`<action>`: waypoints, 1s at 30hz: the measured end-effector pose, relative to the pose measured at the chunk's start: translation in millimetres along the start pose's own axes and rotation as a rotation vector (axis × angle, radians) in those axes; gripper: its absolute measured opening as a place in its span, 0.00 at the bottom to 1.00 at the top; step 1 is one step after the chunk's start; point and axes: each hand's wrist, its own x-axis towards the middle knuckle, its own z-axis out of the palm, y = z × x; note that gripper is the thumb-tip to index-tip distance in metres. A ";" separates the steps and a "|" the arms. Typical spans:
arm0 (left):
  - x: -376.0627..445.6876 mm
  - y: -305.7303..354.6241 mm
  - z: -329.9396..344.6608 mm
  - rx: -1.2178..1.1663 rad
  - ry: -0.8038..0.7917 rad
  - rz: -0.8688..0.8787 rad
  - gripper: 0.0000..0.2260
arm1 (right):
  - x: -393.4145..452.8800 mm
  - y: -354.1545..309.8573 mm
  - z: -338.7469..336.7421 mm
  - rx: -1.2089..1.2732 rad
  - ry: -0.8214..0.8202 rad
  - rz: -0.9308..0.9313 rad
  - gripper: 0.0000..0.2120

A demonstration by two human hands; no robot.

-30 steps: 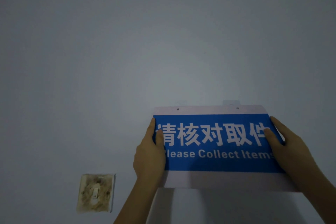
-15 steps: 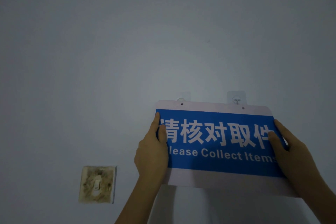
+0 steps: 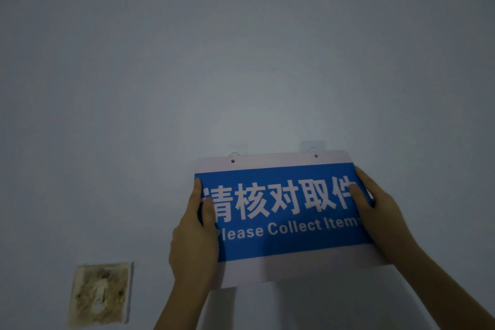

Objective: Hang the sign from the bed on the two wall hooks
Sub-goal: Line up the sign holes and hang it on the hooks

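Note:
A blue and white sign (image 3: 281,222) reading "Please Collect Items" is held flat against the pale wall, tilted with its right end higher. My left hand (image 3: 195,238) grips its left edge, thumb on the front. My right hand (image 3: 375,203) grips the right edge the same way. Two small holes sit in the sign's white top strip. The left wall hook (image 3: 235,152) peeks just above the left hole. The right wall hook (image 3: 312,146) shows as a clear pad just above the top edge, left of the right hole.
A stained, dirty wall switch plate (image 3: 100,295) sits low on the wall to the left of my left forearm. The rest of the wall is bare and dim.
The sign has tilted the other way, its right end now higher, and its top edge covers more of both hooks than half a second ago. Both hands keep their grip.

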 end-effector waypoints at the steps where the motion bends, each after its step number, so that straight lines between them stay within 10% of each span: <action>1: -0.2 -1.0 0.4 0.001 0.008 -0.001 0.21 | -0.6 0.9 1.5 0.010 0.000 -0.002 0.23; 30: -2.3 -10.3 2.3 0.070 0.039 0.074 0.21 | -11.0 37.3 24.3 0.188 0.028 -0.049 0.24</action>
